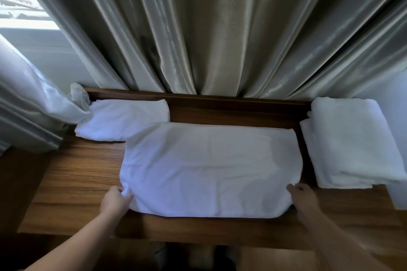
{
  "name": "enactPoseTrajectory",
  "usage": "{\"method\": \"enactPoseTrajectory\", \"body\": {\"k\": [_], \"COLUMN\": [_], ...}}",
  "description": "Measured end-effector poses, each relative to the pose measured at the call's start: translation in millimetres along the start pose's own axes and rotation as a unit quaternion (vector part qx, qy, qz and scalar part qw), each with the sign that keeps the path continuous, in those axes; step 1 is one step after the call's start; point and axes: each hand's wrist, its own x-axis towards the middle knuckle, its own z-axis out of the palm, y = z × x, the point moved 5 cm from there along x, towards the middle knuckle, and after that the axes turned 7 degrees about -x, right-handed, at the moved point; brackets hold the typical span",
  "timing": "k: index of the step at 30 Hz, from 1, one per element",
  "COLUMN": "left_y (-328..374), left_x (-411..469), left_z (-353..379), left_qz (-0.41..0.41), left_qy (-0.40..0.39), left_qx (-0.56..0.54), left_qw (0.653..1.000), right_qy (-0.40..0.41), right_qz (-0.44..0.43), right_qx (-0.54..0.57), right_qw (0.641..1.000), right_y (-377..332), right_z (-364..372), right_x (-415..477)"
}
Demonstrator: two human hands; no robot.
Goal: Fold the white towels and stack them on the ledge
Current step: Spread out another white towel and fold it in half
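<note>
The white towel [211, 169] lies flat on the ledge [72, 182], long axis running left to right. The left grip [116, 199] pinches its near left corner, the right grip [305, 196] clutches its near right corner — the cloth spreads away from both, each equally near.

Left hand [115, 199] and right hand [305, 197] gripping white towel [211, 167], wooden ledge [83, 174]
</note>
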Motion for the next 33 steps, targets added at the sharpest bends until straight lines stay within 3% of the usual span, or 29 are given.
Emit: {"method": "enactPoseTrajectory", "body": {"k": [2,5,11,14,16,18,19,20,22,23,25,27,30,33], "left_y": [0.7,-1.0,-17.0,-23.3,-30.7,-37.8,-39.6,-42.2,-44.7,-41.4,-30.5,-19.1,-6.5,-6.9], "left_x": [-1.3,-3.7,-3.7,-6.3,-2.3,4.0,4.3,7.5,13.5,13.9,12.0,12.9,16.9,23.9], "left_z": [3.1,-5.5,-14.0,-15.9,-18.4,-22.3,-23.6,-23.6,-25.1,-26.9,-29.5,-29.9,-24.0,-18.3], "left_qz": [-0.003,0.014,0.058,-0.017,-0.082,-0.076,-0.056,-0.026,0.028,0.053,0.105,0.131,0.13,0.091], "left_qy": [-0.032,-0.018,-0.064,-0.099,-0.116,-0.127,-0.135,-0.138,-0.116,-0.098,-0.073,-0.05,-0.051,-0.054], "left_qx": [-0.082,-0.17,-0.199,-0.299,-0.356,-0.326,-0.295,-0.27,-0.207,-0.165,-0.075,-0.015,0.011,0.015], "left_qw": [0.996,0.985,0.976,0.949,0.924,0.934,0.944,0.952,0.971,0.98,0.989,0.99,0.99,0.994], "right_qy": [0.015,-0.014,-0.128,-0.159,-0.241,-0.331,-0.352,-0.35,-0.273,-0.197,-0.025,0.062,0.054,-0.015], "right_qz": [-0.075,-0.215,-0.44,-0.542,-0.561,-0.546,-0.535,-0.525,-0.512,-0.514,-0.495,-0.383,-0.2,-0.224], "right_qx": [-0.015,-0.045,-0.128,-0.207,-0.31,-0.407,-0.428,-0.421,-0.339,-0.29,-0.257,-0.242,-0.217,-0.254], "right_qw": [0.997,0.975,0.879,0.798,0.728,0.654,0.638,0.652,0.74,0.783,0.83,0.889,0.954,0.941], "right_y": [-38.9,-93.6,-150.0,-148.9,-127.8,-100.5,-91.2,-86.7,-88.9,-92.3,-90.2,-72.9,-34.6,-13.4], "right_z": [20.7,71.0,213.3,294.6,345.3,376.6,381.6,379.9,358.3,339.2,290.9,248.6,210.1,203.0], "right_x": [-29.1,-88.7,-196.9,-249.2,-274.0,-286.4,-287.4,-283.8,-262.3,-246.5,-210.2,-170.8,-134.7,-135.8]}}
